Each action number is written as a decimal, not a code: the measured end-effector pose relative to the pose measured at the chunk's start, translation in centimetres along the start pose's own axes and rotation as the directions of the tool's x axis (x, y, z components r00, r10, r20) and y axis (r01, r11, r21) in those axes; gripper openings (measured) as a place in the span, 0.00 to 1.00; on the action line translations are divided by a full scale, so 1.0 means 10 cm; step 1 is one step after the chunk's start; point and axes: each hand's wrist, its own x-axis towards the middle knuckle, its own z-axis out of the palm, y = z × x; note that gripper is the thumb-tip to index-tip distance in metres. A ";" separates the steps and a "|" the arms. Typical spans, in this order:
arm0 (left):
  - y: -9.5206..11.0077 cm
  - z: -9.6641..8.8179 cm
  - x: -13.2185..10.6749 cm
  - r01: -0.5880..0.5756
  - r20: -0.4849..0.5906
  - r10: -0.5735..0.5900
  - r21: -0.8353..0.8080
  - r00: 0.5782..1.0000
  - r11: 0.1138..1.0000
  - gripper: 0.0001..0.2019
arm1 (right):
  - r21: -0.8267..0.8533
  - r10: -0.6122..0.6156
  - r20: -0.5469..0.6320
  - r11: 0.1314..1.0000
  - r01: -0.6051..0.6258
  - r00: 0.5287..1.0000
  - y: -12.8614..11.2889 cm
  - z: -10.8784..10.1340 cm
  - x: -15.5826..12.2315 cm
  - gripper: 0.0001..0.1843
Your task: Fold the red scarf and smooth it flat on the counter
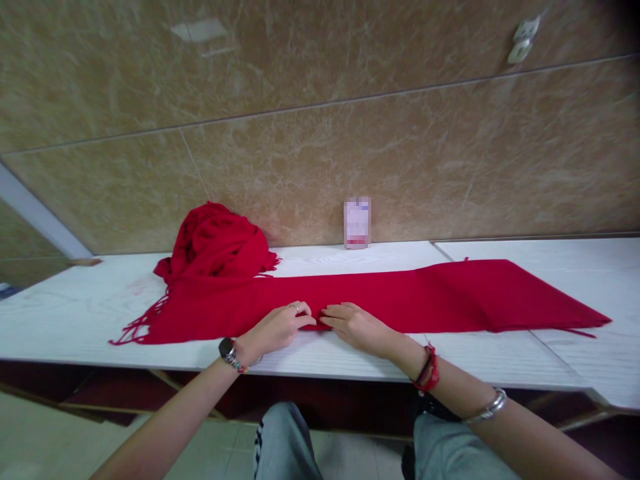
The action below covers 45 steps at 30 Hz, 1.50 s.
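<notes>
A long red scarf (390,299) lies folded in a flat strip along the white tabletop, with fringe at its left end and a pointed corner at its right. My left hand (281,327) pinches the near edge around the strip's middle, thumb and fingers together. Close beside it, my right hand (356,327) grips the same edge, its fingers over the cloth and its thumb hidden. The two hands face each other with a small gap between them. Behind the strip's left part sits a bunched heap of red fringed cloth (215,243); whether it joins the strip I cannot tell.
A small blurred card or box (357,223) leans against the brown marbled wall (300,167) behind the table. High on that wall at right is a small white cat-shaped fixture (523,40). The white tabletop (60,320) has open shelves under its front edge.
</notes>
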 end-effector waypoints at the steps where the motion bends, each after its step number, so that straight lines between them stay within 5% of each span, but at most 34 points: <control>1: -0.01 0.00 -0.01 0.019 -0.018 -0.019 0.013 1.000 1.000 0.20 | -0.002 0.014 -0.008 1.000 -0.014 1.000 0.00 -0.01 0.00 0.17; 5: -0.04 0.02 -0.05 0.094 -0.090 -0.090 0.046 0.992 0.994 0.20 | -0.009 0.063 -0.063 0.998 -0.063 0.996 0.00 -0.02 0.00 0.17; 12: -0.05 -0.04 -0.06 0.022 0.101 -0.014 -0.074 0.995 0.997 0.27 | 0.030 -0.010 0.033 1.000 0.009 0.999 -0.04 -0.07 0.00 0.17; 17: -0.05 -0.10 -0.06 0.045 0.109 -0.034 -0.099 0.993 0.994 0.18 | 0.040 0.002 0.014 0.999 -0.003 1.000 -0.03 -0.07 0.00 0.16; 27: -0.14 0.18 -0.17 0.118 0.147 -0.114 -0.017 0.982 0.993 0.22 | 0.014 0.019 -0.012 1.000 -0.019 1.000 0.00 -0.02 0.00 0.17; 33: -0.03 0.02 -0.11 0.063 0.047 -0.067 0.092 0.997 0.994 0.14 | 0.028 0.019 -0.019 0.999 -0.019 1.000 0.00 -0.03 0.00 0.17; 45: -0.01 -0.06 0.02 0.069 0.087 -0.081 0.136 0.993 0.988 0.14 | -0.010 0.138 0.058 0.990 -0.138 0.989 -0.02 -0.04 0.00 0.18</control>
